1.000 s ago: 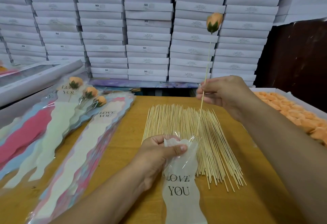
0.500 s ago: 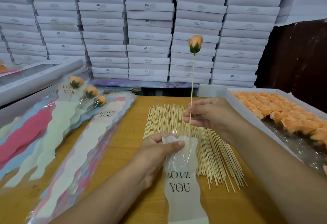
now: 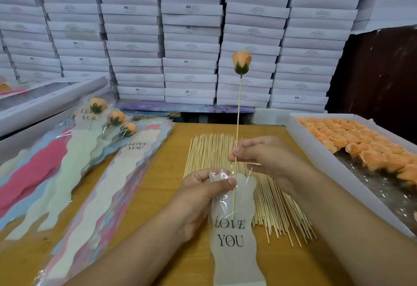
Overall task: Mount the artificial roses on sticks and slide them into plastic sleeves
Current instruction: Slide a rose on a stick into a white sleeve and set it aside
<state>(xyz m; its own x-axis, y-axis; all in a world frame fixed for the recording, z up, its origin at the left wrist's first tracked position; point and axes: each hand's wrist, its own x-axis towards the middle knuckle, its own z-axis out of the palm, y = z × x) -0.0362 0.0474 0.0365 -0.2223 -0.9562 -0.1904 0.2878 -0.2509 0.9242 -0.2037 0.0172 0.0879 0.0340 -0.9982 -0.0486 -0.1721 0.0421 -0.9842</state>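
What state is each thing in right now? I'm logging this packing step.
Left hand: pinches the sleeve's mouth.
Right hand: pinches the stick.
Thin wooden stick: upright, lower end inside the sleeve.
Orange artificial rose: mounted on the stick's top, outside the sleeve.
Frosted plastic "LOVE YOU" sleeve: mouth held open.
White box of orange roses: open.

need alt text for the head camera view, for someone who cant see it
The right hand pinches a stick topped with an orange rose, feeding its lower end into a LOVE YOU sleeve whose mouth the left hand holds open. Loose sticks lie on the table beneath.
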